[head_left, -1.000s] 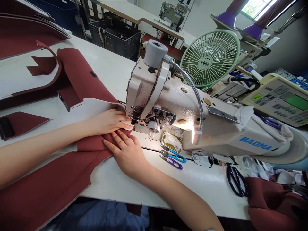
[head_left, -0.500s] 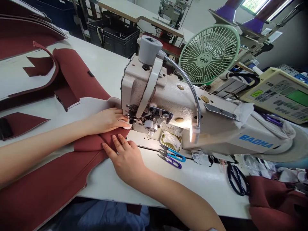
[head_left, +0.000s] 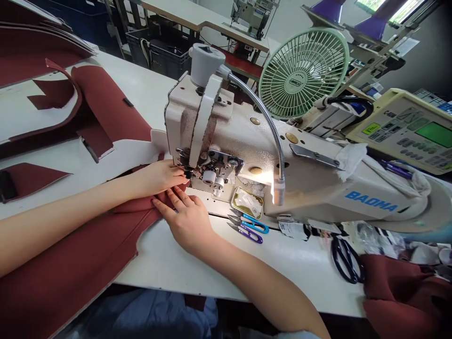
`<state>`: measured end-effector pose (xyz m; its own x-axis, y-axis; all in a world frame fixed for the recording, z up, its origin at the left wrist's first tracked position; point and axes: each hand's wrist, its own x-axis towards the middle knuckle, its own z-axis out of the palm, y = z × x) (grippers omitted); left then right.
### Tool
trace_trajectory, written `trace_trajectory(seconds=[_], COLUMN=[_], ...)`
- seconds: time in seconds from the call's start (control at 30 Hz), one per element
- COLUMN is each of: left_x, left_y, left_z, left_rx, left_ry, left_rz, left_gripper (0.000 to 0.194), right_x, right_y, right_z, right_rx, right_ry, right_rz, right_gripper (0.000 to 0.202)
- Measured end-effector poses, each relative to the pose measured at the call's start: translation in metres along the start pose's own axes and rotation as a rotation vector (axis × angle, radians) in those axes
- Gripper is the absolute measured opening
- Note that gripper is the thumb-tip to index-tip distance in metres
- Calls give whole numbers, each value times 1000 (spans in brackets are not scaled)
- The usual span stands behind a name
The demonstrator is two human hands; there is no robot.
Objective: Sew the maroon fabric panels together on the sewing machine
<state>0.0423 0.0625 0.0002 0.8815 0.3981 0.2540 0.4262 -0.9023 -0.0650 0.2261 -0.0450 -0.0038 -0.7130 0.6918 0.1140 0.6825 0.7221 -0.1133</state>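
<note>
A dark red fabric piece (head_left: 81,263) with a white underside lies across the white table (head_left: 219,273) and runs under the needle of a cream BAOMA sewing machine (head_left: 247,155). My left hand (head_left: 158,178) lies flat on the fabric, fingertips just left of the presser foot. My right hand (head_left: 185,219) presses the fabric flat just in front of the needle, fingers spread. Neither hand grips anything; both hold the cloth down.
Blue and purple thread snips (head_left: 249,227) and a small tin (head_left: 247,202) lie by the machine base. Black scissors (head_left: 344,259) and more red fabric (head_left: 406,296) sit at right. A green fan (head_left: 303,70), a control panel (head_left: 406,132) and cut red pieces (head_left: 102,108) stand behind.
The fabric has fed forward under the needle; both hands slid with it toward the presser foot, the right hand closing up to the left. The view drifted right.
</note>
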Motion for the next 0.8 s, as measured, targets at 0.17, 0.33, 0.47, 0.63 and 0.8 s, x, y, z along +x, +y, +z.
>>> trace_trajectory(seconds=[0.17,0.33,0.47,0.63,0.8], left_x=[1,2,-5,-7,1], left_y=[14,7,-13,-17,-5], left_z=[3,-3,-10,-19,-19], left_rx=[9,47,47,8,63], left_ry=[11,72,170,76,-11], left_rz=[-50,-32,-53,102,75], left_gripper=[18,29,32,35,24], right_x=[1,3,2,2,2], right_y=[5,3,-9,-13,-5], right_z=[4,4,2,4,6], right_rx=[11,-2,-54,-99,-100], right_ry=[36,18,-30,-20,13], right_rz=[12,42,54,33,46], right_gripper=[45,46,47,47,47])
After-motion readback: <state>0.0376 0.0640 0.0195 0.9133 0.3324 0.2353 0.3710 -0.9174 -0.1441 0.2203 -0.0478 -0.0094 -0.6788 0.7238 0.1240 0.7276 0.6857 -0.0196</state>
